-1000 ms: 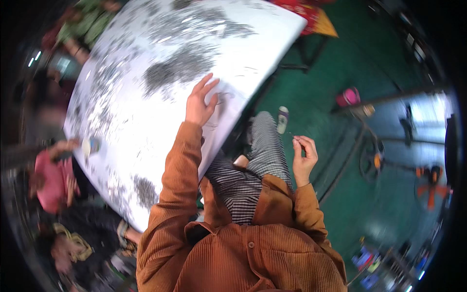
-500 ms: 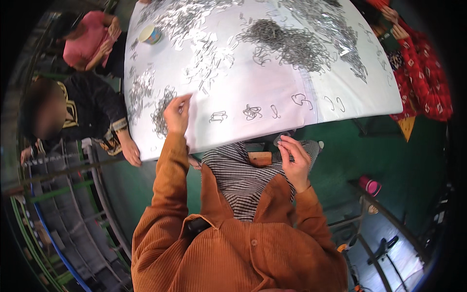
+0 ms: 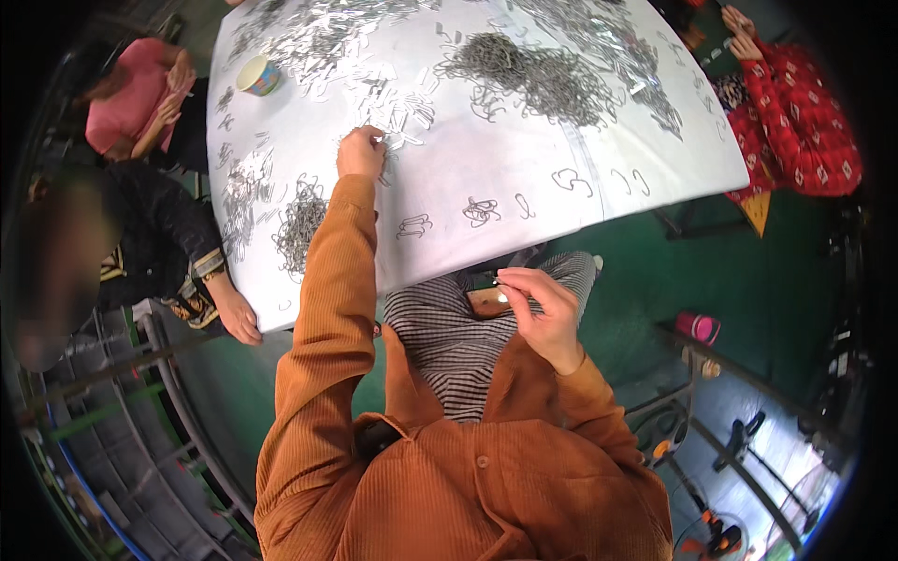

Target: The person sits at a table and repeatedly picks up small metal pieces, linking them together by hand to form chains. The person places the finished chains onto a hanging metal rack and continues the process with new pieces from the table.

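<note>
Item: thin metal piece [image 3: 499, 280], long axis toward 9 o'clock, pinched in my right hand [image 3: 547, 313]. My left hand [image 3: 361, 152] grip closed on metal clips [image 3: 398, 140] upon the white counter [image 3: 486, 243].

**Lighting / image quality**

Even, diffuse overhead light, soft shadows. White surface [image 3: 486, 196] is bright, near blown at centre. Heavy fisheye: edges bow, black vignette in the corners. Centre sharp, rim soft; left edge blurred.

paper cup [image 3: 258, 75] far left on table [image 3: 486, 243]; wire pile [image 3: 533, 75] right of it.
</note>
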A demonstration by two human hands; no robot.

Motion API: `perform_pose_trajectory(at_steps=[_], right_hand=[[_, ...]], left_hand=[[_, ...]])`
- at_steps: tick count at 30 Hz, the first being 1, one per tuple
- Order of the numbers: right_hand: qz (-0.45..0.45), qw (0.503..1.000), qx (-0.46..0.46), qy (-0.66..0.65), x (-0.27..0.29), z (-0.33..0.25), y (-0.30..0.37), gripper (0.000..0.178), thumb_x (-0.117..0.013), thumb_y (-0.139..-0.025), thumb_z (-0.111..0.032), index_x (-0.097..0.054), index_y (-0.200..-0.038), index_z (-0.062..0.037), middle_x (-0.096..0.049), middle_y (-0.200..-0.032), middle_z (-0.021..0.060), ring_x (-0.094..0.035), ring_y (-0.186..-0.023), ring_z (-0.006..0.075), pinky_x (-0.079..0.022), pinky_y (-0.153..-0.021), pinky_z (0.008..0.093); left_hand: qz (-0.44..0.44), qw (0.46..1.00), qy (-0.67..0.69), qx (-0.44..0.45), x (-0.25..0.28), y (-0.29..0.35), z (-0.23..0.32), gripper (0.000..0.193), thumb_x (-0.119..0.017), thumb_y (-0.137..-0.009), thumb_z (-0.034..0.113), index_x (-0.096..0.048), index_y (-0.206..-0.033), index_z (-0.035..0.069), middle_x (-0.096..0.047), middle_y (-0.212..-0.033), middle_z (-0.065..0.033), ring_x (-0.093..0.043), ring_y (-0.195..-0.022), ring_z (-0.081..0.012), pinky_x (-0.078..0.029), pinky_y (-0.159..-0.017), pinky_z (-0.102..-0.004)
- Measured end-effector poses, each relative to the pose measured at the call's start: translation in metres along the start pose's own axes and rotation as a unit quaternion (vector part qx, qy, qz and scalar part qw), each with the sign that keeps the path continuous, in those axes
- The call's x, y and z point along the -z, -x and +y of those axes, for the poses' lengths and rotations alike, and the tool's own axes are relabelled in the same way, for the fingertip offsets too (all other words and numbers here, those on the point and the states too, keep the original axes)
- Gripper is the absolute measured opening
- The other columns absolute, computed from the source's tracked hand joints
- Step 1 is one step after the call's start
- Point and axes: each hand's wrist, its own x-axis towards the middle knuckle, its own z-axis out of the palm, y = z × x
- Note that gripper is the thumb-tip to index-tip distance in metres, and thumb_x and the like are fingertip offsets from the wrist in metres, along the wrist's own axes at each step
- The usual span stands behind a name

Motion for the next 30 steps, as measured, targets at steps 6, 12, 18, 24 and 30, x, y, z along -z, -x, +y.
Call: perform_pose_trajectory(at_steps=[6, 12, 18, 24, 30], right_hand=[[0.015, 0.999, -0.024, 0.024, -0.029, 0.004, 0.024, 0.008, -0.071, -0.079, -0.001, -0.068, -0.087, -0.0015, -0.071, -0.090, 0.0100, -0.068, -0.072, 0.0209, -0.055, -0.062, 0.0291], [0.047, 0.998, -0.011, 0.036, -0.034, 0.000, 0.024, 0.006, -0.070, -0.081, -0.001, -0.066, -0.085, -0.0002, -0.069, -0.084, 0.0103, -0.068, -0.070, 0.0213, -0.053, -0.055, 0.0289], [0.045, 0.998, -0.025, 0.036, -0.033, 0.006, 0.016, 0.005, -0.069, -0.081, -0.001, -0.065, -0.085, -0.0014, -0.068, -0.081, 0.0088, -0.067, -0.069, 0.0219, -0.053, -0.057, 0.0295], [0.067, 0.996, -0.007, 0.060, -0.025, 0.007, 0.007, 0.008, -0.071, -0.079, -0.002, -0.064, -0.083, -0.0023, -0.068, -0.080, 0.0084, -0.067, -0.069, 0.0242, -0.053, -0.059, 0.0307], [0.089, 0.989, 0.029, 0.115, -0.016, 0.019, 0.004, 0.009, -0.072, -0.077, -0.004, -0.064, -0.082, -0.0044, -0.067, -0.081, 0.0067, -0.066, -0.070, 0.0233, -0.052, -0.060, 0.0312]], left_hand=[[0.029, 0.993, 0.021, -0.110, 0.004, 0.019, 0.012, 0.019, -0.062, -0.080, 0.001, -0.070, -0.093, 0.011, -0.067, -0.087, -0.0074, -0.064, -0.073, -0.0269, -0.052, -0.069, -0.0373], [-0.209, 0.820, 0.531, 0.041, 0.046, 0.155, 0.080, 0.023, -0.067, -0.084, 0.001, -0.066, -0.107, -0.003, -0.069, -0.096, -0.0077, -0.065, -0.084, -0.0133, -0.054, -0.071, -0.0276], [-0.194, 0.791, 0.575, 0.075, 0.054, 0.203, 0.105, 0.021, -0.068, -0.085, -0.001, -0.066, -0.106, -0.005, -0.070, -0.094, -0.0095, -0.067, -0.082, -0.0117, -0.054, -0.068, -0.0231], [-0.190, 0.815, 0.545, 0.051, 0.054, 0.210, 0.120, 0.020, -0.067, -0.085, -0.003, -0.065, -0.105, -0.005, -0.070, -0.094, -0.0121, -0.068, -0.085, -0.0155, -0.056, -0.067, -0.0253], [-0.203, 0.822, 0.530, 0.047, 0.046, 0.209, 0.130, 0.017, -0.067, -0.085, -0.003, -0.064, -0.102, -0.006, -0.069, -0.094, -0.0112, -0.066, -0.084, -0.0140, -0.054, -0.069, -0.0246]])
